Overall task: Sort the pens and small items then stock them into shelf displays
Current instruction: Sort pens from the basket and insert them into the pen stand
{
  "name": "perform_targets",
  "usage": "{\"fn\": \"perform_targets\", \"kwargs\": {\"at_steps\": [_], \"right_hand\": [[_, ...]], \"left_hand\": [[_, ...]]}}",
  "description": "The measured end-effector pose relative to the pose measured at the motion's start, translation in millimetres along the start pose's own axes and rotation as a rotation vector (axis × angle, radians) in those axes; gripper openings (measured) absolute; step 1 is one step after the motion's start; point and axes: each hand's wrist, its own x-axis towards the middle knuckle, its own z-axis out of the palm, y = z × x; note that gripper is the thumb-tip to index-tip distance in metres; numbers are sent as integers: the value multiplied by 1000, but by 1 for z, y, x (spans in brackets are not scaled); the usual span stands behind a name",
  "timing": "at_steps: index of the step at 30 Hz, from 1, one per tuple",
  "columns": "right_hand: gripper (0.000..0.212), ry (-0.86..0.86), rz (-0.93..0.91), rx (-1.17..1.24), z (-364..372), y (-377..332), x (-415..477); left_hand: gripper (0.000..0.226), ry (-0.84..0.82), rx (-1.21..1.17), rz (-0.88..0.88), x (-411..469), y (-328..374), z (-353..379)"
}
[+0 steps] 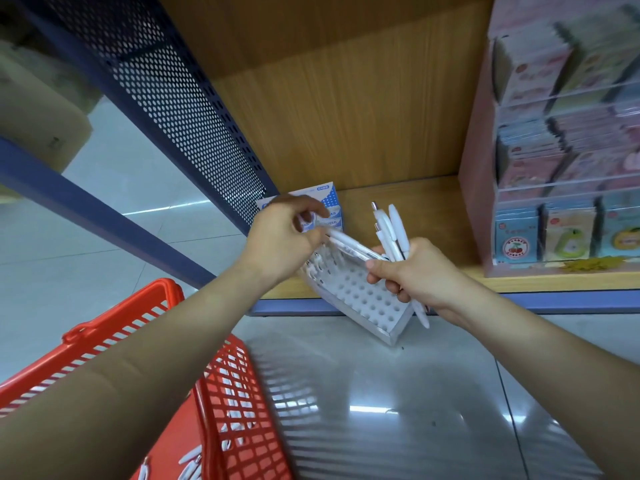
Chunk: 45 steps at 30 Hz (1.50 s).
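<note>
My right hand [412,275] grips a bunch of white pens [393,230] that stick up above the fist and out below it. My left hand [284,237] pinches the end of one white pen [349,245] that lies slanted between both hands. Under them a white pen holder [360,303] with rows of round holes sits tilted over the front edge of the wooden shelf [433,216]. A few pens stand in its far left corner. More white pens [188,459] lie in the red basket [242,403] at the lower left.
A blue and white box [329,199] stands at the shelf's back left, behind my left hand. A pink display of sticker packs [561,168] fills the shelf's right side. A blue perforated panel [180,109] bounds the left. Grey floor lies below.
</note>
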Motion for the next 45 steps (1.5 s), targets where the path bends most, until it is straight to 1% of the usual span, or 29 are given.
{"fn": "perform_targets", "kwargs": {"at_steps": [1,2,3,4,5,8,10,11,12,13,15,16,17,19,22,24,28,31,33,35,39,43,45], "right_hand": [[10,-20,-9,-24,-1,-2,0],[10,-35,-21,-47,-1,-5,-1],[11,-45,-31,-71,-1,-7,-2],[13,-54,-37,-93,-1,-8,-3],[13,-62,-43,-109,-2,-9,-3],[4,-66,-56,-157,-5,-11,-4],[9,-35,-55,-209,-13,-14,-2],[13,-17,-46,-219,-18,-16,-1],[14,3,-31,-198,-22,-17,-1],[15,20,-5,-125,-25,-19,0],[14,22,53,149,-25,-20,0],[13,2,67,273,-22,-21,-1],[11,-31,75,343,-19,-22,-2],[10,-120,85,346,-13,-22,-5],[19,-222,101,294,-9,-21,-7],[17,-234,104,324,-9,-20,-8],[10,-192,63,320,-11,-17,-6],[6,-128,-6,230,-13,-15,-4],[9,-76,-27,173,-14,-14,-3],[11,-42,-35,136,-14,-13,-2],[13,20,-27,56,-13,-9,1],[25,185,70,17,-19,-3,8],[25,214,103,38,-23,-3,10]], "left_hand": [[13,-34,50,143,-2,5,0],[15,-84,163,285,-5,9,2],[19,-118,288,388,-8,11,5],[20,-129,377,425,-10,13,7],[20,-130,414,411,-11,14,8],[16,-133,422,364,-7,12,2],[15,-114,470,273,-2,9,-8],[15,-92,464,195,0,7,-14],[14,-77,400,101,0,5,-18],[13,-89,258,-12,-1,4,-20],[11,-156,-242,-259,-8,10,-17],[9,-173,-475,-353,-14,15,-12],[7,-178,-660,-409,-19,19,-6],[6,-173,-876,-447,-27,27,5],[11,-189,-982,-424,-30,30,12],[15,-187,-983,-408,-30,29,10],[15,-193,-1003,-414,-28,27,6],[8,-112,-1084,-493,-20,25,-6],[9,-70,-1090,-525,-14,21,-15],[11,-50,-1031,-535,-10,17,-20],[4,-54,-841,-505,-7,10,-21],[6,-29,-645,-425,-3,1,-19],[10,-31,-565,-395,-1,-2,-16]]}}
